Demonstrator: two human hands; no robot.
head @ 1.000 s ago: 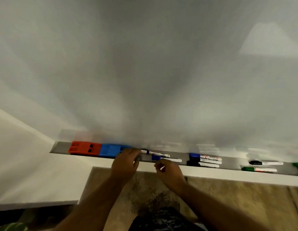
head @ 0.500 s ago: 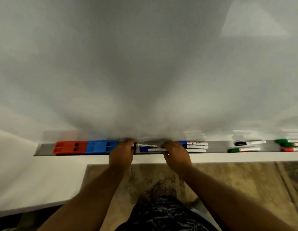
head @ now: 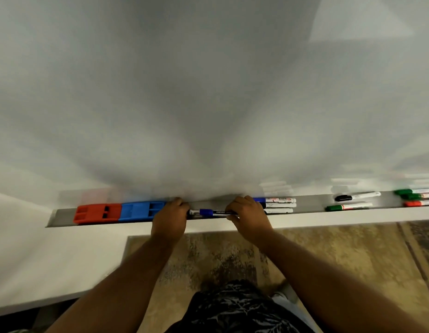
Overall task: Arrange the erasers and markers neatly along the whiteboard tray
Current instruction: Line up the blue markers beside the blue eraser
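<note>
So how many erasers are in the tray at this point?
2. The red eraser lies at the tray's left end, and the blue eraser sits end to end against it, its right end under the left hand. None seems hidden.

On the grey tray [head: 312,205], a red eraser [head: 97,213] touches a blue eraser [head: 141,210] to its right. Farther right lie a blue-banded black marker [head: 212,212], white-barrelled markers capped blue [head: 276,200], black [head: 357,196] and green [head: 348,207], then green [head: 415,191] and red [head: 420,203] ones. The rug [head: 328,248] is mottled tan.
</note>
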